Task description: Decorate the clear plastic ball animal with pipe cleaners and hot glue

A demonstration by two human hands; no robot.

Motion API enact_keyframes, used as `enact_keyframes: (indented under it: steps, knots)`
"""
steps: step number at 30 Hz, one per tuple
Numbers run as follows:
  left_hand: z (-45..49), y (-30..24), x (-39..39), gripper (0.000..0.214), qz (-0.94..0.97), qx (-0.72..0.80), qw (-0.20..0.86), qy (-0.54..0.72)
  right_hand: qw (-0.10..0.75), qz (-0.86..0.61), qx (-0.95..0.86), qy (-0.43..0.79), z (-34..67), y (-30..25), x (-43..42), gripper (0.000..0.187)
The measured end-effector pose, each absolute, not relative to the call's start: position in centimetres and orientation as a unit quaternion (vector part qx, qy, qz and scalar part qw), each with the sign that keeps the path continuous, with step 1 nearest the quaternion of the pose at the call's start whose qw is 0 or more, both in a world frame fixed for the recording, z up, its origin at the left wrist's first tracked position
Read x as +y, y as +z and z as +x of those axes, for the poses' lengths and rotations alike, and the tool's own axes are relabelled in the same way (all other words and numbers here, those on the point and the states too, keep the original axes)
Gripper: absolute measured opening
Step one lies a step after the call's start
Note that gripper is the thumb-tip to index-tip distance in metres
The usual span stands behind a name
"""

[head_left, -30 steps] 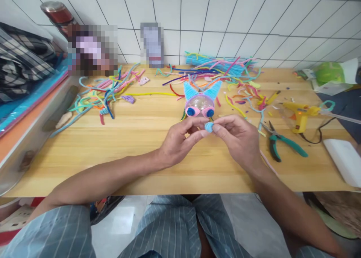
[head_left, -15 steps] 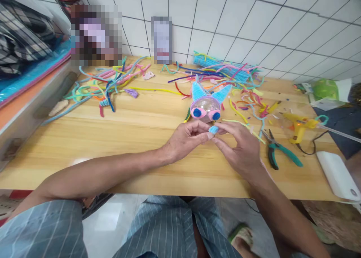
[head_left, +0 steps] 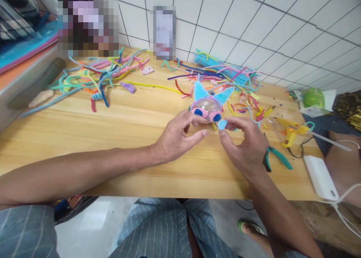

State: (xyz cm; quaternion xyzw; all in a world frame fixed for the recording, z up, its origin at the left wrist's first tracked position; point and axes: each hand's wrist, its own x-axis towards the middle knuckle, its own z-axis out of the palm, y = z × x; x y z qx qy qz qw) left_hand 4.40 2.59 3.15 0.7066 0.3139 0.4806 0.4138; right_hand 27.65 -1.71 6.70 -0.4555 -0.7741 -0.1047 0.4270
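Where the right grip (head_left: 246,148) pinches, blue fluff (head_left: 222,124) protrudes.

And up rose the white, dark-lined tiled wall (head_left: 254,28), tight behind a pale, wood-grained table (head_left: 175,179); down below, the glossy light-grey floor (head_left: 113,239) flashed a bright white patch of light (head_left: 94,215)!

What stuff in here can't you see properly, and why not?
All in the head view:
Pliers: the jaws are mostly hidden behind the right hand.
Cat-eared figure: the left hand covers part of its lower edge.
Light-blue piece: the right hand's grip hides one end.
Upright slab by the wall: blurred into blocks, so unreadable.
Checked cloth: cut off by the left edge.
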Motion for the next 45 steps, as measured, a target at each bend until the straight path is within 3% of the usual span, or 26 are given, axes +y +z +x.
enact_keyframes:
  steps: [4, 8, 11, 21, 26, 32, 37, 45]
  knots:
    - [4.0, -0.4, 5.3, 0.065, 0.742, 0.341, 0.260, 0.515, 0.405, -0.452, -0.777, -0.167, 27.4, 6.5, -0.2, 0.033]
    - [5.1, -3.6, 7.6, 0.104, 0.743, 0.363, 0.281, 0.487, 0.375, -0.447, -0.780, -0.227, 26.9, 5.4, 1.1, 0.027]
    - [5.8, -4.5, 8.7, 0.115, 0.745, 0.348, 0.306, 0.480, 0.346, -0.449, -0.786, -0.248, 26.8, 4.9, 1.5, 0.026]
    - [7.0, -3.0, 9.3, 0.100, 0.723, 0.310, 0.368, 0.495, 0.334, -0.450, -0.797, -0.226, 26.8, 4.7, 1.6, 0.031]
    - [6.9, -2.7, 9.5, 0.090, 0.735, 0.306, 0.374, 0.476, 0.320, -0.445, -0.792, -0.269, 27.0, 4.5, 1.8, 0.022]
    - [6.8, -2.3, 9.7, 0.093, 0.742, 0.317, 0.368, 0.461, 0.305, -0.491, -0.787, -0.216, 27.5, 4.1, 1.8, 0.016]
    - [7.1, -2.4, 9.6, 0.079, 0.716, 0.321, 0.399, 0.474, 0.330, -0.457, -0.794, -0.228, 27.2, 4.3, 2.0, 0.026]
    - [7.2, -2.5, 9.5, 0.077, 0.708, 0.317, 0.406, 0.484, 0.366, -0.451, -0.780, -0.231, 27.1, 4.1, 2.2, 0.029]
